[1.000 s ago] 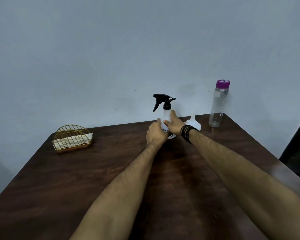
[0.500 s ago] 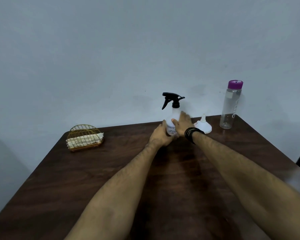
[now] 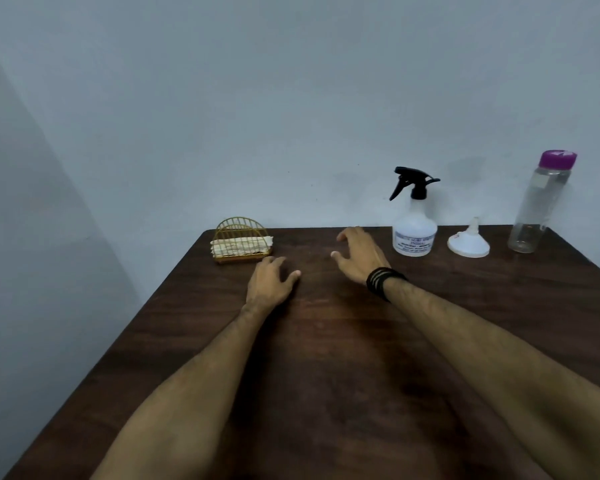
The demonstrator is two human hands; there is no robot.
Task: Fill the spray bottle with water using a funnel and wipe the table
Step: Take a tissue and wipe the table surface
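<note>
A white spray bottle [image 3: 414, 230] with a black trigger head stands upright at the far edge of the dark wooden table [image 3: 326, 358]. A white funnel [image 3: 468, 240] lies mouth-down to its right. Further right stands a clear water bottle [image 3: 537, 206] with a purple cap. My right hand [image 3: 359, 254], with dark bands on the wrist, hovers open left of the spray bottle, apart from it. My left hand [image 3: 269, 282] is open and low over the table, just in front of a gold wire holder [image 3: 240, 244] with folded cloths.
A pale wall rises right behind the table's far edge. The table's left edge runs diagonally from the wire holder down to the lower left. The right edge slopes away past the water bottle.
Both hands have let go of the spray bottle and moved left toward the wire holder. The bottle now stands alone. The camera view has swung left.
</note>
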